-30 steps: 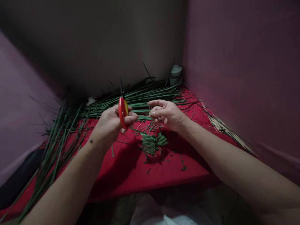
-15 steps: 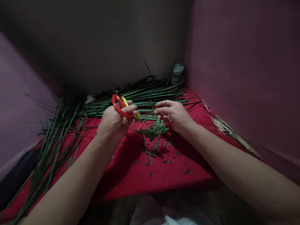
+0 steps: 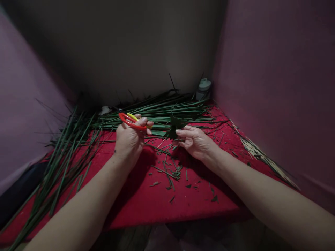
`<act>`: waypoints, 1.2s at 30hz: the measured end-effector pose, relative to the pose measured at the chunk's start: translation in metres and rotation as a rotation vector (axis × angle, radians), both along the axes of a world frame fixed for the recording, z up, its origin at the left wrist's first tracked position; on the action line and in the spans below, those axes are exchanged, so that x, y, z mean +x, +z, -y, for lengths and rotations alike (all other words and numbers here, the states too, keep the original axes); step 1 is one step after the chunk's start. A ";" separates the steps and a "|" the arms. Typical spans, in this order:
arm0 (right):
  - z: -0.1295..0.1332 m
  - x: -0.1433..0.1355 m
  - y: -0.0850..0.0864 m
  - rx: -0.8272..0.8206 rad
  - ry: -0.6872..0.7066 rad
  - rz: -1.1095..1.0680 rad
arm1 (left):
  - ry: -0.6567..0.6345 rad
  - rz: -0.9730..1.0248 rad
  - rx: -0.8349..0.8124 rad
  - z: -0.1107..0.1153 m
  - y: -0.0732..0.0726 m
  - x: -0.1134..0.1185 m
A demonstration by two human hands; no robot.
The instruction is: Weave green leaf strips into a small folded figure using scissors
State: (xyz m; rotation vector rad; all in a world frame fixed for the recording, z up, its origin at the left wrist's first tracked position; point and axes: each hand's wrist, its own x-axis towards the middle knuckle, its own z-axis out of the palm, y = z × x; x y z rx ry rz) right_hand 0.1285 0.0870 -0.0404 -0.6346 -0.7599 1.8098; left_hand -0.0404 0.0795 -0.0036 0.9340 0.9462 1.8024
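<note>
My left hand (image 3: 132,137) is closed around a pair of scissors (image 3: 127,120) with red and yellow handles; the dark blades point up and to the left, away from the other hand. Between the thumb and fingers of my right hand (image 3: 195,141) is a small dark green piece of folded or woven leaf (image 3: 175,128) with pointed lobes. It is held upright above the red cloth (image 3: 146,205). Below it lie scattered leaf clippings (image 3: 172,174).
Long green leaf strips (image 3: 157,109) lie across the back of the table, and another bundle (image 3: 60,167) runs down the left side. A pale lidded container (image 3: 204,89) stands in the back right corner. Thin pale sticks (image 3: 259,153) lie along the right wall.
My right hand has raised the leaf piece and turned it so its pointed lobes face me. The scissors in my left hand have tilted further left. The view has shifted slightly.
</note>
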 end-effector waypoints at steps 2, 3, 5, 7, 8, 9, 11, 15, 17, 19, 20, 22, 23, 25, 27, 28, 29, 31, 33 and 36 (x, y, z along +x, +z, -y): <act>-0.003 0.000 -0.001 0.007 -0.066 0.026 | 0.000 -0.015 0.009 0.003 0.000 0.003; -0.004 0.000 -0.002 0.016 -0.106 0.040 | 0.002 -0.018 0.013 0.004 0.001 0.005; -0.004 0.001 -0.003 0.038 -0.179 0.088 | 0.006 -0.030 0.026 0.006 0.004 0.007; -0.003 0.001 -0.002 0.042 -0.253 0.165 | 0.019 -0.055 0.059 0.008 0.007 0.007; -0.002 0.001 -0.001 0.034 -0.273 0.202 | 0.023 -0.072 0.084 0.009 0.008 0.007; -0.001 0.001 0.000 0.022 -0.265 0.227 | 0.026 -0.093 0.114 0.010 0.009 0.007; 0.001 0.001 0.003 -0.003 -0.181 0.215 | 0.022 -0.141 0.175 0.012 0.010 0.008; 0.000 0.004 0.008 -0.045 -0.058 0.031 | 0.001 -0.268 0.199 0.018 0.010 0.012; -0.002 0.005 0.010 -0.051 -0.088 -0.073 | 0.004 -0.347 0.198 0.021 0.010 0.015; -0.004 0.006 0.011 -0.057 -0.107 -0.155 | 0.011 -0.427 0.223 0.023 0.011 0.016; -0.005 0.007 0.012 -0.066 -0.108 -0.184 | 0.006 -0.465 0.241 0.023 0.011 0.016; -0.005 0.008 0.013 -0.089 -0.107 -0.226 | -0.014 -0.536 0.266 0.025 0.010 0.016; -0.005 0.008 0.014 -0.096 -0.102 -0.247 | -0.025 -0.567 0.268 0.025 0.009 0.017; -0.005 0.009 0.014 -0.088 -0.085 -0.279 | -0.044 -0.601 0.252 0.027 0.006 0.018; -0.006 0.009 0.014 -0.068 -0.092 -0.283 | -0.066 -0.593 0.225 0.029 0.002 0.020; -0.006 0.009 0.014 -0.070 -0.113 -0.268 | -0.079 -0.573 0.216 0.030 0.000 0.022; -0.007 0.008 0.013 -0.081 -0.141 -0.247 | -0.091 -0.550 0.209 0.032 -0.002 0.024; -0.009 0.008 0.012 -0.104 -0.195 -0.204 | -0.116 -0.517 0.200 0.034 -0.004 0.027; -0.010 0.008 0.012 -0.103 -0.207 -0.178 | -0.143 -0.498 0.204 0.036 -0.006 0.029; -0.010 0.008 0.013 -0.076 -0.185 -0.166 | -0.191 -0.454 0.206 0.037 -0.008 0.030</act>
